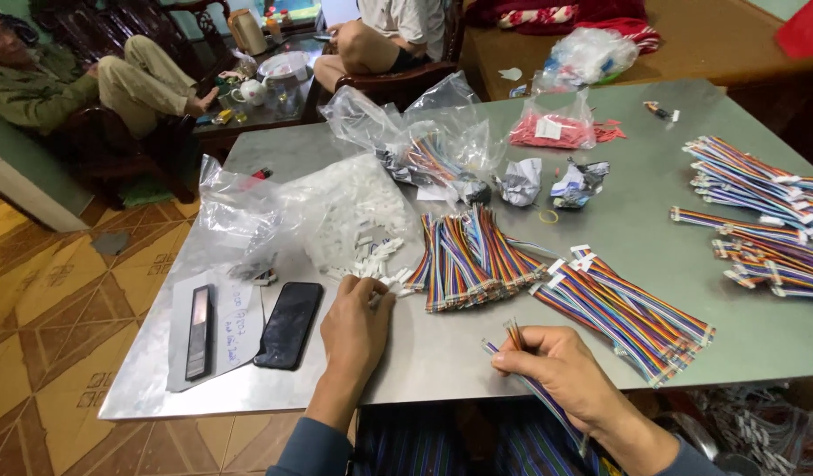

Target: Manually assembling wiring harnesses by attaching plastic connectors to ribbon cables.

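Rainbow-coloured ribbon cable (523, 375) is being pinched in the right hand (561, 370) at the near table edge, its bare wire ends pointing up and its length trailing off the table. Left hand (355, 322) is closing its fingertips on small white connector housings (371, 263) spilling from a clear bag (336, 207). Just beyond, a bunch of cables without housings (464, 256) is lying at the centre, and to its right a bundle already fitted with white ends (622, 308) (more finished ones (759, 203) are lying far right). By this judgement, the work is sitting roughly midway. Metal table (636, 220) is bearing a dark phone (288, 324) at near left.
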